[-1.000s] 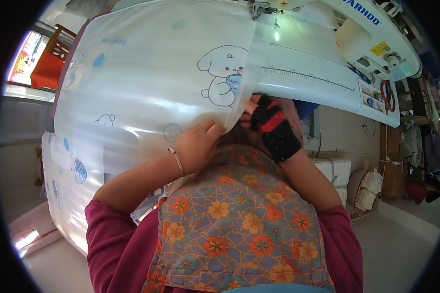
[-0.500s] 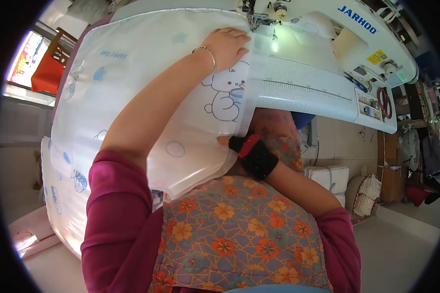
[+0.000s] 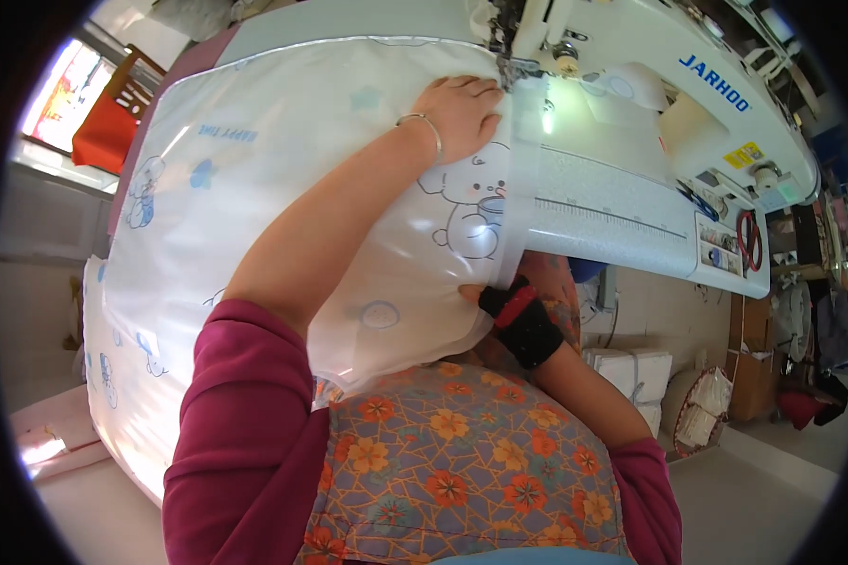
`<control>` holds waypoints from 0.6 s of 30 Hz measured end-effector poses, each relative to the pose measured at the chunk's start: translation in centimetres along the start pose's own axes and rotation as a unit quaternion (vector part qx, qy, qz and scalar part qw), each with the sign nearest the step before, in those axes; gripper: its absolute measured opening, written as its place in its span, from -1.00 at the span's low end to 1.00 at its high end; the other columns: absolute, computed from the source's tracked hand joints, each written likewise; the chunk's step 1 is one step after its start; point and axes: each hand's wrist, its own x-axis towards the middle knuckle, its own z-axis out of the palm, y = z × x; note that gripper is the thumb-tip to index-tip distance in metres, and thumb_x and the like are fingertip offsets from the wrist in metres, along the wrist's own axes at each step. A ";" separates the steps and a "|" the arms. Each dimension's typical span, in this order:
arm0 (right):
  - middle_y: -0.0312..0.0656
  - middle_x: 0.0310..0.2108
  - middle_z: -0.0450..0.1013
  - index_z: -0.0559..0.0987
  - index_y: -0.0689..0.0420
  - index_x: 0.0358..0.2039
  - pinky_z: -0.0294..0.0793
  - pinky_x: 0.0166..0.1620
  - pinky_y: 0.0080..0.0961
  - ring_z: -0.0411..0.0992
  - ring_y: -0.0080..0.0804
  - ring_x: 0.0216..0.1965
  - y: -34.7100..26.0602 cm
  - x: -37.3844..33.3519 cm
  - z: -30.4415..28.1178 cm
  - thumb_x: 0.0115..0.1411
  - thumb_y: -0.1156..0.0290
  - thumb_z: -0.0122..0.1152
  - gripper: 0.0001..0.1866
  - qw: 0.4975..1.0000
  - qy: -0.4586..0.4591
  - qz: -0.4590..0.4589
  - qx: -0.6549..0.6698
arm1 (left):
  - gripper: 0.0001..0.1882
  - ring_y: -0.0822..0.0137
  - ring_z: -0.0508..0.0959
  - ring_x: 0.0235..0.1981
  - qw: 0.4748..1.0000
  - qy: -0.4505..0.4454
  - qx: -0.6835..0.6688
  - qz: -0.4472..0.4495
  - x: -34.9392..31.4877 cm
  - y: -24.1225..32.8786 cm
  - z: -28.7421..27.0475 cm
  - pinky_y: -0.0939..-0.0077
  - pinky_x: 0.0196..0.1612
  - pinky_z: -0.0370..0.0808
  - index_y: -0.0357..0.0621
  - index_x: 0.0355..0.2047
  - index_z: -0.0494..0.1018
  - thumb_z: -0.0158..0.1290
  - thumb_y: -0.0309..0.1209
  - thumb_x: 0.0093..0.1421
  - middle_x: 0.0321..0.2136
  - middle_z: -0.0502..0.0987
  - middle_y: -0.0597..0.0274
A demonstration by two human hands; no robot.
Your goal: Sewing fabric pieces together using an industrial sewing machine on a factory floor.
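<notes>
A large white sheet (image 3: pixel 301 141) of shiny, plastic-looking material, printed with blue shapes and a bear, spreads across the sewing machine's table and down toward my lap. My left hand (image 3: pixel 460 118) lies flat on it, fingers slightly apart, just beside the presser foot (image 3: pixel 520 71). A clear strip (image 3: pixel 523 188) runs along the sheet's right edge, up to the foot. Lower down, my right hand (image 3: pixel 518 320), in a black fingerless glove with a red band, pinches that edge with the thumb on top. Its other fingers are hidden beneath.
The white sewing machine (image 3: pixel 716 104) stands at the back right, its lamp lit, with a ruler scale on its bed. Red-handled scissors (image 3: pixel 748 240) lie in a small tray at right. White bundles (image 3: pixel 631 372) and a basket (image 3: pixel 702 410) stand below. A chair (image 3: pixel 113 118) is far left.
The whole view has shifted, so the machine, sheet and hands appear lower and further right. Both hands keep their places on the sheet, with little visible movement relative to the presser foot.
</notes>
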 end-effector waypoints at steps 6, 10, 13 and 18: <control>-0.24 -0.15 0.48 0.49 0.11 -0.08 0.43 -0.02 -0.45 0.42 -0.38 -0.11 -3.0 -0.2 2.1 0.03 0.35 0.27 -0.60 0.992 0.001 -0.125 -0.008 | -0.56 0.24 0.27 0.20 1.000 0.013 -0.013 0.000 -0.2 -0.2 0.6 0.25 0.25 0.16 -0.11 0.06 0.36 -0.19 -0.21 0.25 0.14 0.34 0.24; -0.28 -0.17 0.48 0.49 0.10 -0.12 0.43 -0.04 -0.47 0.42 -0.41 -0.12 -0.6 1.8 1.2 0.02 0.38 0.24 -0.64 0.988 0.001 -0.074 -0.134 | -0.59 0.24 0.28 0.19 0.999 0.035 -0.016 0.016 -0.4 -0.3 0.6 0.25 0.24 0.16 -0.12 0.02 0.38 -0.19 -0.21 0.25 0.12 0.35 0.24; -0.27 -0.19 0.47 0.49 0.11 -0.13 0.43 -0.06 -0.45 0.41 -0.41 -0.15 5.4 4.6 -0.6 0.03 0.35 0.25 -0.64 0.984 -0.044 -0.139 -0.106 | -0.56 0.23 0.24 0.21 1.000 0.005 -0.021 0.016 0.2 0.2 0.5 0.18 0.25 0.14 -0.11 0.07 0.35 -0.19 -0.19 0.25 0.16 0.31 0.21; -0.20 -0.12 0.47 0.47 0.16 -0.02 0.40 -0.01 -0.46 0.40 -0.39 -0.07 -3.6 -0.6 1.5 -0.01 0.28 0.37 -0.47 0.999 0.000 -0.032 -0.030 | -0.48 0.19 0.16 0.27 1.000 -0.028 0.005 0.004 -2.0 1.1 -0.5 0.06 0.27 0.07 -0.08 0.18 0.25 -0.22 -0.13 0.27 0.22 0.21 0.15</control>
